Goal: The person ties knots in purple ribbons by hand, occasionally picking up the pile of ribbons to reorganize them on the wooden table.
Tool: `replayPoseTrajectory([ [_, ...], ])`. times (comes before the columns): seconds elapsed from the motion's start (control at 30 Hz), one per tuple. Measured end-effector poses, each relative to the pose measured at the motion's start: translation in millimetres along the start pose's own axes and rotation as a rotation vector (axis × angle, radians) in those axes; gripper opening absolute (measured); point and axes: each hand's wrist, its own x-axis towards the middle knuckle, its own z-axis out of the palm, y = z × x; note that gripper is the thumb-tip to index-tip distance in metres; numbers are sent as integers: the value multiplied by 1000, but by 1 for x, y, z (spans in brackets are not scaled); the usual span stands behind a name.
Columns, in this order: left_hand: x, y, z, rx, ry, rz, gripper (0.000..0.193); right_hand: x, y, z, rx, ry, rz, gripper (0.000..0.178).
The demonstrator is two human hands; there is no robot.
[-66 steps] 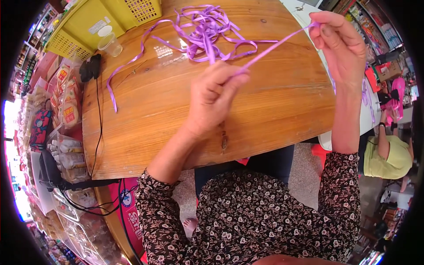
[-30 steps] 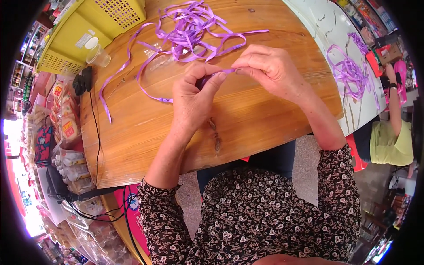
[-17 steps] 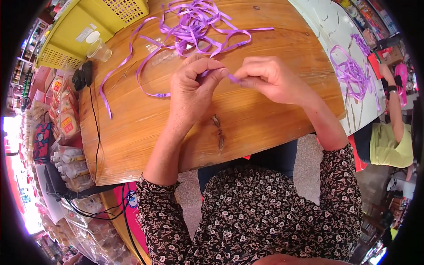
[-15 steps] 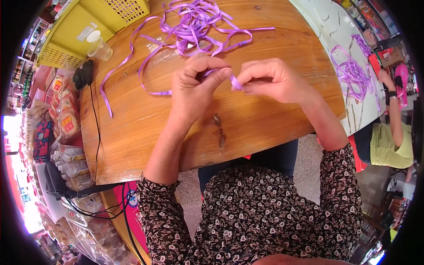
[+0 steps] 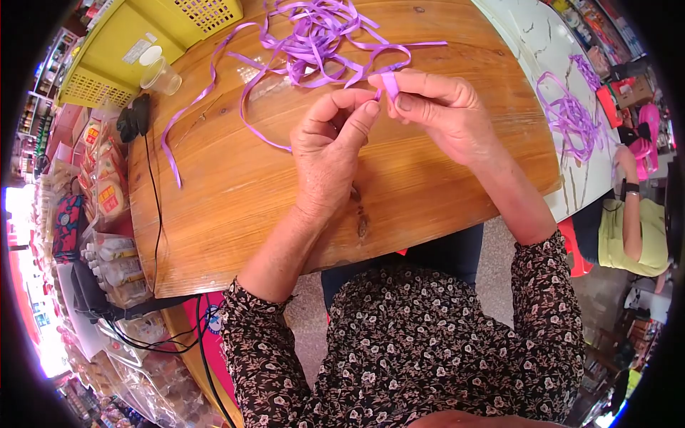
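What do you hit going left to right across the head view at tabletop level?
Snack packets → black cable → clear plastic cup → loose purple ribbon end → left hand → right hand pinching the purple ribbon → second ribbon bundle.

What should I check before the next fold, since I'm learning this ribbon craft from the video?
1. Thin purple plastic ribbon pinched by the right hand: ok.
2. Left hand fingertip at the fold: ok.
3. Fold shape between the fingers: cannot tell, hidden.
4. Ribbon tail running free to the loose purple ribbon heap: cannot tell, tangled.
5. Bare round wooden table under the hands: ok.
6. Clear plastic cup away from the ribbon: ok.
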Motion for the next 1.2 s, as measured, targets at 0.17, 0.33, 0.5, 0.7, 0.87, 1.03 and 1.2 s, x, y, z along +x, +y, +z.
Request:
replayPoseTrajectory([
  [0.17,1,-2,4,-5,45,72,13,1,4,2,-202,62,-32,27],
  [0.33,-1,2,8,0,40,19,14,3,9,-2,-583,11,-314,28],
  [0.5,0,-7,6,92,58,-5,13,2,10,4,-931,53,-498,25],
  [0.7,-4,0,5,39,81,-64,7,-2,5,13,-886,109,-413,16],
  [0.87,-3,1,2,-126,56,-151,6,0,0,5,-358,34,-16,14],
  [1.03,-4,4,-1,-218,34,-236,7,0,3,3,-200,-61,4,18],
  [1.2,-2,7,1,101,48,-225,11,1,7,1,-1011,-36,-536,23],
])
